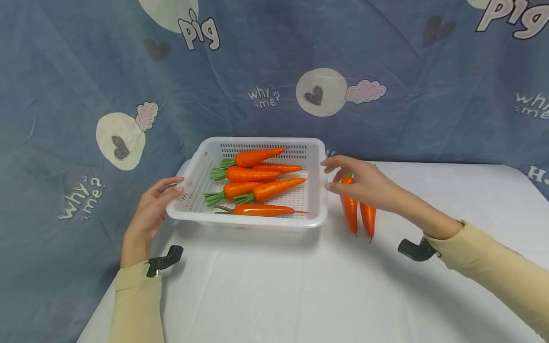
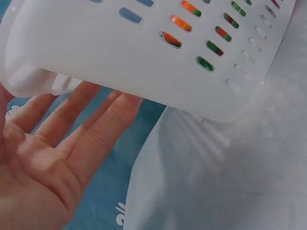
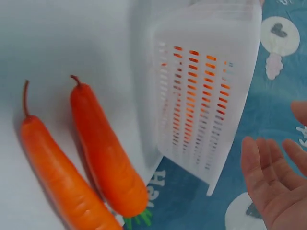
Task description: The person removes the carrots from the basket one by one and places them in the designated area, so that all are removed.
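A white slotted plastic basket [image 1: 317, 209] holds several orange carrots [image 1: 253, 175] with green stem ends. At its left rim is my left hand [image 1: 147, 209], thumb and fingertips close to the edge. The left wrist view shows those fingers [image 2: 103, 132] nearly straight, their tips hidden by the basket. My right hand [image 1: 364, 183] hovers by the right rim with thumb and fingers spread. In the right wrist view a gap separates this hand [image 3: 280, 191] from the basket wall [image 3: 206, 110]. Two more carrots [image 1: 369, 219] lie on the table beneath the right hand, which partly covers them.
The basket stands at the back of a white-covered table [image 1: 266, 290], close to a blue printed cloth [image 1: 257, 62] hanging behind it. Dark wrist mounts [image 1: 165, 261] stick out from both sleeves. The table's left edge runs beneath the left forearm.
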### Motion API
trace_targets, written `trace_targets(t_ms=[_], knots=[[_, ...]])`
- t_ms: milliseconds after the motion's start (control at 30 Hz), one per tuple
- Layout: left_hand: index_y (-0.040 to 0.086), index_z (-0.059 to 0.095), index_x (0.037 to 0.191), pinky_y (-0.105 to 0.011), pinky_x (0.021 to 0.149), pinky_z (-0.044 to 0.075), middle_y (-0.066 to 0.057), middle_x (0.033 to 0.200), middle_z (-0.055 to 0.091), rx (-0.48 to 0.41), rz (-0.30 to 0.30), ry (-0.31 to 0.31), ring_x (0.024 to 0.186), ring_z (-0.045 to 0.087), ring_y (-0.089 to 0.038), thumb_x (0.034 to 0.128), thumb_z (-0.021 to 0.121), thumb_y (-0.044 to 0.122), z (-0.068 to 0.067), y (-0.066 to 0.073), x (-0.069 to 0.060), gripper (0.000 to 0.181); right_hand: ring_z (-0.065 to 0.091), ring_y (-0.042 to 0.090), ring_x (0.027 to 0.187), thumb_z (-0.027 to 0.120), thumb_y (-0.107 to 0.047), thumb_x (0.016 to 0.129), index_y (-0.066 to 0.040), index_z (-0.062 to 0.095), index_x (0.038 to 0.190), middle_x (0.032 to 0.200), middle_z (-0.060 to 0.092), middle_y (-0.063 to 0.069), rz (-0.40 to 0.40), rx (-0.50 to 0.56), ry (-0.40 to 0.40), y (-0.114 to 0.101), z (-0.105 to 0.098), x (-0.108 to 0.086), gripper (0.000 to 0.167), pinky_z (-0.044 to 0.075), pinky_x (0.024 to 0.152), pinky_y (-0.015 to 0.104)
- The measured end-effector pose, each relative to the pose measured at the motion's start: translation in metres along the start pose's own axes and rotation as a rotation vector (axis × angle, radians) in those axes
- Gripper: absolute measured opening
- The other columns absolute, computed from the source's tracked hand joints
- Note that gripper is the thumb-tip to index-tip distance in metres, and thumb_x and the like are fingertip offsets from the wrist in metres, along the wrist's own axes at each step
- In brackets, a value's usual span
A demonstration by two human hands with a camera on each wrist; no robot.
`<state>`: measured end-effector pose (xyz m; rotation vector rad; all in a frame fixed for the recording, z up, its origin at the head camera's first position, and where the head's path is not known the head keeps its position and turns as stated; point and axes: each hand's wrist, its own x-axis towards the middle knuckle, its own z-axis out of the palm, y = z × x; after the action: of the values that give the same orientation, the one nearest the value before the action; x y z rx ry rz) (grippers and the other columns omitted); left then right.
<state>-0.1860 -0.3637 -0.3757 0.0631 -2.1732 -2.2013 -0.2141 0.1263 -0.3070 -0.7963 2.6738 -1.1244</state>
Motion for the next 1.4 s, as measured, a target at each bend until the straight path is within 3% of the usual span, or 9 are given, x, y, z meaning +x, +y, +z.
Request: trace_targets(t_ms=[233, 767, 1100, 1400], knots=[[0.009, 0.056, 0.129, -0.028, 0.071, 0.056, 0.000, 0.114, 0.065, 0.011, -0.005, 0.005, 0.100, 0.063, -0.014, 0.0927, 0.071, 0.016, 0.002, 0.001, 0.002, 0.040, 0.059, 0.020, 0.105, 0.072, -0.022, 0.091, -0.018, 0.055, 0.136, 0.122, 0.061, 0.002, -0.074, -0.003, 0.005, -0.006, 0.003, 0.008, 0.048, 0.054, 0.082, 0.039], [0.011, 0.057, 0.127, -0.027, 0.072, 0.056, 0.000, 0.114, 0.064, 0.015, -0.013, 0.015, 0.101, 0.062, -0.014, 0.0929, 0.071, 0.017, 0.003, 0.000, 0.002, 0.037, 0.059, 0.016, 0.103, 0.072, -0.019, 0.090, -0.016, 0.057, 0.134, 0.120, 0.062, -0.001, -0.126, -0.016, -0.055, -0.023, 0.006, 0.041, 0.047, 0.053, 0.082, 0.037], [0.011, 0.057, 0.128, -0.028, 0.072, 0.056, 0.000, 0.115, 0.063, 0.018, -0.022, 0.026, 0.101, 0.062, -0.015, 0.0924, 0.071, 0.018, 0.004, 0.000, 0.002, 0.039, 0.059, 0.018, 0.104, 0.071, -0.020, 0.092, -0.013, 0.056, 0.135, 0.129, 0.060, 0.001, -0.203, -0.092, -0.175, -0.037, 0.017, 0.064, 0.046, 0.052, 0.085, 0.033], [0.011, 0.059, 0.126, -0.027, 0.071, 0.056, 0.001, 0.113, 0.065, -0.010, -0.011, 0.014, 0.098, 0.063, -0.013, 0.0930, 0.070, 0.015, 0.001, -0.002, -0.001, 0.035, 0.060, 0.019, 0.101, 0.070, -0.020, 0.091, -0.010, 0.056, 0.133, 0.123, 0.062, 0.003, -0.269, -0.151, -0.197, -0.051, 0.028, 0.088, 0.045, 0.050, 0.088, 0.035]])
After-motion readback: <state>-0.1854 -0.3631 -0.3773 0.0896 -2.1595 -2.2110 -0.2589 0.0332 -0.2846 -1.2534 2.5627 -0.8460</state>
